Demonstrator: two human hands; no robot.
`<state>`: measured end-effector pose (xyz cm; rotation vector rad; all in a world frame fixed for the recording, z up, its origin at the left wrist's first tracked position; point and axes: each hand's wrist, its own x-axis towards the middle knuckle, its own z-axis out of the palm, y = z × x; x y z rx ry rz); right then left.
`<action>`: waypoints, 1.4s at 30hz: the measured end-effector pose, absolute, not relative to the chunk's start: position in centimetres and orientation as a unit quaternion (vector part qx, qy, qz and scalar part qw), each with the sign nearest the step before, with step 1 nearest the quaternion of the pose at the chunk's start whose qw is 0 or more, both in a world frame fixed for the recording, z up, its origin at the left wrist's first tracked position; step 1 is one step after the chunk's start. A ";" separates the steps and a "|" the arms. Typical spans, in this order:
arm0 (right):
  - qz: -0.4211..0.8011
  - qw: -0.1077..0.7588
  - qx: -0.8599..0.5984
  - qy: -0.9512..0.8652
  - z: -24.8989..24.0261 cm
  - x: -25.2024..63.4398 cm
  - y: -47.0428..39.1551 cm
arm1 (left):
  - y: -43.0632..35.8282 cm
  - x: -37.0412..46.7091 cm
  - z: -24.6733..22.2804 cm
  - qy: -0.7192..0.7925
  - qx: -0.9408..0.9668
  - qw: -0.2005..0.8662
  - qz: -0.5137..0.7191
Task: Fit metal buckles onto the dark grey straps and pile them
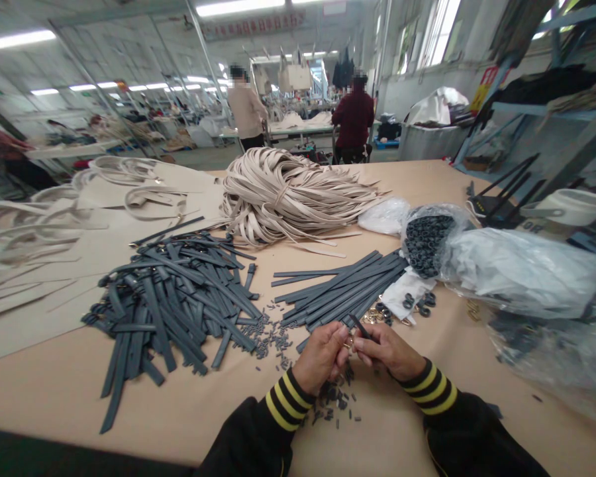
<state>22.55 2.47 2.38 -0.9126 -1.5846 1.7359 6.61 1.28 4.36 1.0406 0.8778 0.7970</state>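
Observation:
My left hand (320,358) is closed in a pinch on a small gold metal clasp (348,342); the fingers partly hide its shape. Close beside it, my right hand (390,350) is closed on a dark grey strap (359,326), whose end sticks up between the hands. Under and in front of my hands lie small dark offcuts (338,396). Just beyond them is a bundle of flat dark grey strips (347,291). More gold clasps (377,313) lie near a white plastic wrapper (408,291) to the right.
Left stands a large heap of dark straps (173,298). Behind it are a bundle of beige strips (288,192) and beige panels with handles (144,199). Right are a bag of black rings (430,242), clear plastic bags (526,268) and a white bucket (566,205). People work farther back.

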 end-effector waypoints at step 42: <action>0.664 0.293 -0.354 -0.590 2.7 22.1 2.1 | 1.4 4.0 6.5 0.534 0.490 0.546 0.420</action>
